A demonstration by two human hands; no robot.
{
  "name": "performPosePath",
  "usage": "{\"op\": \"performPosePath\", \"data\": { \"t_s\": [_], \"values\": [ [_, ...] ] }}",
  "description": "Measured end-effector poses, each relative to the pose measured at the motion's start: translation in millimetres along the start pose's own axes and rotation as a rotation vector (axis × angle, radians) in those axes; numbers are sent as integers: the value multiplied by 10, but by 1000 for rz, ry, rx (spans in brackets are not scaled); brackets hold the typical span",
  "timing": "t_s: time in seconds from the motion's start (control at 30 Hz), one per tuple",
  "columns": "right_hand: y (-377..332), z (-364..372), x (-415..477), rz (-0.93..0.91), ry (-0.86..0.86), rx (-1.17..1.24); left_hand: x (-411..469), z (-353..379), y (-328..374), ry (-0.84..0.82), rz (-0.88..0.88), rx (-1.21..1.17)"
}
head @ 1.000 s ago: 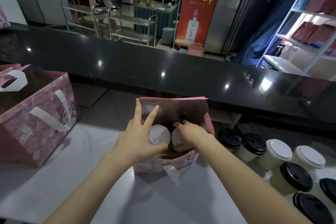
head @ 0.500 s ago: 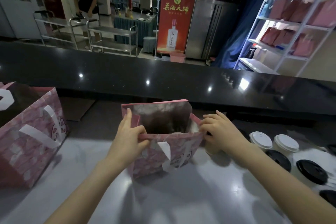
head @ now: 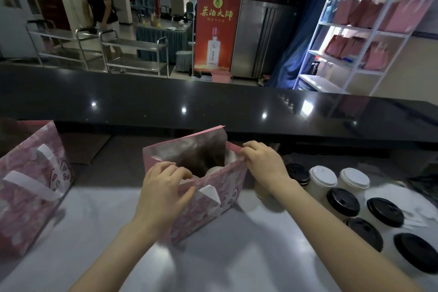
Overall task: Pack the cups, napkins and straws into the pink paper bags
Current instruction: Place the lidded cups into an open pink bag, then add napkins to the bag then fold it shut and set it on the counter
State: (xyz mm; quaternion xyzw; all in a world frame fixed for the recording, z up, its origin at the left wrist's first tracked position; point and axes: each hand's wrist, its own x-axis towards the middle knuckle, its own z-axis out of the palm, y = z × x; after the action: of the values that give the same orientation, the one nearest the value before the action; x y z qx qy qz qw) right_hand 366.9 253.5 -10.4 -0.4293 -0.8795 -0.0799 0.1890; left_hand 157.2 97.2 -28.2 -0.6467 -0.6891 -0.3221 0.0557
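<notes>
A pink paper bag (head: 213,208) with a white handle stands open on the white counter in front of me. A white cup lid (head: 213,169) shows inside it. My left hand (head: 163,187) pinches the bag's near rim at the left. My right hand (head: 263,163) grips the rim at the right corner. To the right stand several cups, some with white lids (head: 323,174) and some with black lids (head: 342,201). White napkins (head: 403,197) lie blurred beyond them.
A second pink paper bag (head: 30,187) stands at the left of the white counter (head: 213,268). A raised black bar top (head: 213,106) runs across behind. A person bends over steel trolleys (head: 132,54) far back; a white shelf (head: 355,38) holds more pink bags.
A second ago both hands were inside the bag on the cups. They came out and now hold the bag's rim. My view has tilted upward.
</notes>
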Motion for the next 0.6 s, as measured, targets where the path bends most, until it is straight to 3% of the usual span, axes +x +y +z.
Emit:
{"op": "performPosePath", "data": {
  "t_s": [0.27, 0.6],
  "values": [
    [618, -320, -535, -71, 93, 133, 156, 283, 907, 99, 51, -61],
    [2595, -850, -1867, 140, 83, 149, 211, 1632, 2997, -68, 148, -260]
  ]
}}
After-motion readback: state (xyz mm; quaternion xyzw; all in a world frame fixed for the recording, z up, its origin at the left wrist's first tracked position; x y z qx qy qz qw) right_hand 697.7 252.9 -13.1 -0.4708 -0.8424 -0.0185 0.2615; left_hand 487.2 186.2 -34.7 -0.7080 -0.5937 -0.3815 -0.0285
